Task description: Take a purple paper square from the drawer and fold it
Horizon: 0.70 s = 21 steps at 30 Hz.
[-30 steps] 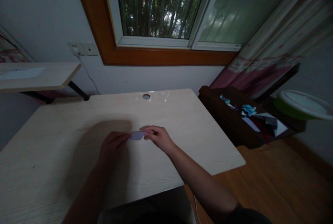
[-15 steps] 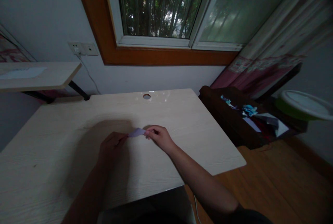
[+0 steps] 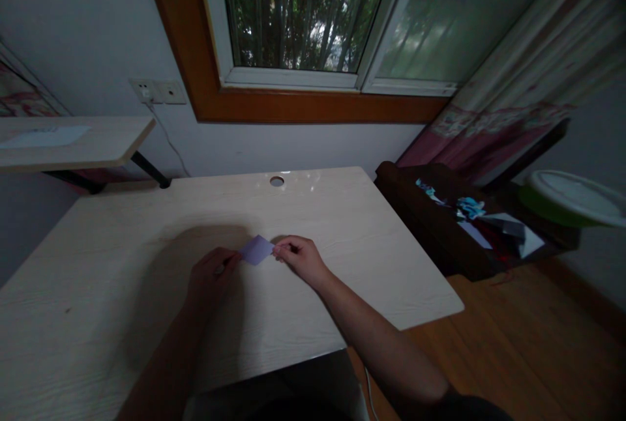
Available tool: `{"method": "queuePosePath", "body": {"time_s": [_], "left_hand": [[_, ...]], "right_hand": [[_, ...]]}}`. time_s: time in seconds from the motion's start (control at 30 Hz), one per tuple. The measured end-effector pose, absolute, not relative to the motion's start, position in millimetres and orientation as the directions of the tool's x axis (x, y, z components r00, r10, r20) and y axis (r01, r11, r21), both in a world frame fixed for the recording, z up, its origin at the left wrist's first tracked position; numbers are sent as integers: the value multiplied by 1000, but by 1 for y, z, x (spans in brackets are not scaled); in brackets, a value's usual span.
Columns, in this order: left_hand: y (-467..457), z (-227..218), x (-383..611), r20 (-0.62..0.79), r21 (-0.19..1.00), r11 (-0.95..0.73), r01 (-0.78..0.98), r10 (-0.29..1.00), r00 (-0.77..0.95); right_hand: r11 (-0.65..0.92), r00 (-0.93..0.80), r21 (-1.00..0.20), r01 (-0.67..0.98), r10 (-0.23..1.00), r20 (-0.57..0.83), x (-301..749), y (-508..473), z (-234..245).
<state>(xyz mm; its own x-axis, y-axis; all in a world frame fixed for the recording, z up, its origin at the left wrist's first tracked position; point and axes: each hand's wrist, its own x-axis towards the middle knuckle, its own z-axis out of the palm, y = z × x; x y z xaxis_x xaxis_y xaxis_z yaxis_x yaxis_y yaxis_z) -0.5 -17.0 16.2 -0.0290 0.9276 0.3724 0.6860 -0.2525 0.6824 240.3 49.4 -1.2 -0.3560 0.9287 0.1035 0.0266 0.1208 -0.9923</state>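
Observation:
A small purple piece of paper (image 3: 257,250) is stretched between my two hands over the pale wooden desk (image 3: 317,206). It shows as a diamond, with one corner at each hand. My left hand (image 3: 211,272) pinches the left corner, its fingers partly in shadow. At the opposite corner, my right hand (image 3: 302,259) grips the paper between thumb and fingertips. Whether the paper touches the desk top I cannot tell.
A raised shelf (image 3: 107,141) stands at the desk's back left, bearing a white sheet (image 3: 46,137). A cable hole (image 3: 276,181) lies near the back edge. To the right, a dark wooden cabinet (image 3: 415,212) holds blue crumpled pieces (image 3: 470,207) and a green tub (image 3: 552,206).
The purple paper has gone from a narrow, folded-looking strip to a wider diamond. Both hands stay in nearly the same place, still holding its corners.

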Motion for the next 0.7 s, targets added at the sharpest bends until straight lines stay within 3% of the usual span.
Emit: {"method": "queuePosePath", "body": {"time_s": [0.43,0.7], "left_hand": [[-14,14,-11,258,762,-54,645,939,-226],[-11,18,-15,327,747,-6,665,874,-360]], "right_hand": [[134,-315,-991,15,941,123,240,52,-7],[181,-324,-980,81,935,146,239,49,-3]]}}
